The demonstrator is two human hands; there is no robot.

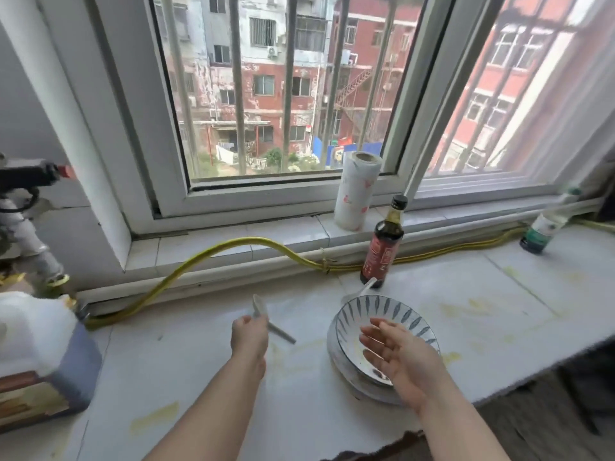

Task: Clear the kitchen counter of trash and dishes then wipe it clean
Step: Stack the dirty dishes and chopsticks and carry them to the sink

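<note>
bowl (366, 309) with blue leaf marks sits on a plate (330, 347), near right on the stained white surface (199, 394). the right hand (396, 361) is over it, fingers (374, 336) straight and spread, holding nothing. just left, the left hand (249, 334) grips a white spoon (258, 306). behind the bowl lies a second spoon (361, 289), then a dark sauce bottle (382, 247). further back, a yellow hose (233, 242) runs along the wall and a paper roll (356, 191) stands on the sill.
</note>
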